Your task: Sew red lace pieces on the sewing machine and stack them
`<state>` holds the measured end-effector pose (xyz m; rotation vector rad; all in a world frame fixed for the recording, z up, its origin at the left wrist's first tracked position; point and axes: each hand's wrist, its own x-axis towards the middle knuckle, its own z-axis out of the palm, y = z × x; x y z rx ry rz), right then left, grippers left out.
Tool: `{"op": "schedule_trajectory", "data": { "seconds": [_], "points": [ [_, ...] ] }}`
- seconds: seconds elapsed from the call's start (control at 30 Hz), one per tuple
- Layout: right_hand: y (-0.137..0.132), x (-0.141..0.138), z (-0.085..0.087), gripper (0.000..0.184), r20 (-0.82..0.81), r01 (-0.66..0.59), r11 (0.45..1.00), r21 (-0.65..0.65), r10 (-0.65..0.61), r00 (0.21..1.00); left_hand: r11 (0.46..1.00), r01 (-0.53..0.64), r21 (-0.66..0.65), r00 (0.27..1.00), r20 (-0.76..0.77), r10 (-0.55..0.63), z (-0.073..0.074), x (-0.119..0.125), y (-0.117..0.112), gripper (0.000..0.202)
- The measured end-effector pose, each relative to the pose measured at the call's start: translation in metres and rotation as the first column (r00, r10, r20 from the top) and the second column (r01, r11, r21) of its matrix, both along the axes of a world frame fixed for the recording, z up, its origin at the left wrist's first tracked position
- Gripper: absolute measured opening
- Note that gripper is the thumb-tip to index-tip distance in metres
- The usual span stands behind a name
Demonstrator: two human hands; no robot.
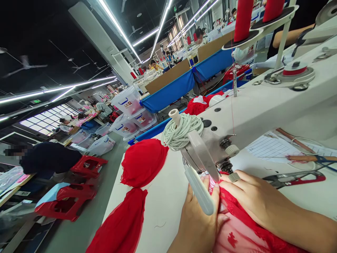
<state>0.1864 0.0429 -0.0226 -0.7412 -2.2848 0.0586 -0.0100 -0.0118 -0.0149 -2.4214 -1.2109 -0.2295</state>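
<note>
Now the right hand [251,193] touches red lace [234,204] near illegibly marked paper [265,149].

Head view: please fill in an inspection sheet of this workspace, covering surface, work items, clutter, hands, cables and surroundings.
Surface: white table, a loose dark thread on it.
Work items: sheer red-patterned fabric at the head of a sewing machine.
Clutter: bunched red cloth at the picture's left; lined paper and a red-handled tool at right.
Hands: left hand and right hand both touch the fabric; how firmly the fingers grip cannot be told.
Cables: pale cord coiled on the machine; no power cable made out near the hands.
Surroundings: red stools, plastic bins, other people at benches.
</note>
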Motion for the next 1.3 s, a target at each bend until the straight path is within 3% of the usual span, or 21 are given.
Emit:
{"op": "schedule_trajectory", "data": {
  "seconds": [0.47,1.3],
  "points": [
    [0.0010,0.0002,-0.0005,0.035,-0.005,-0.028,0.999,-0.042,0.028,1.000,1.000,0.006,0.027,1.000,-0.001,-0.006,-0.0033,-0.0018,-0.0004,0.061],
    [0.0020,-0.0002,-0.0026,0.042,0.007,0.000,1.000,-0.026,0.000,1.000,1.000,-0.018,-0.003,0.999,0.046,0.018,0.0055,0.0001,0.0003,0.068]
  ]
}}
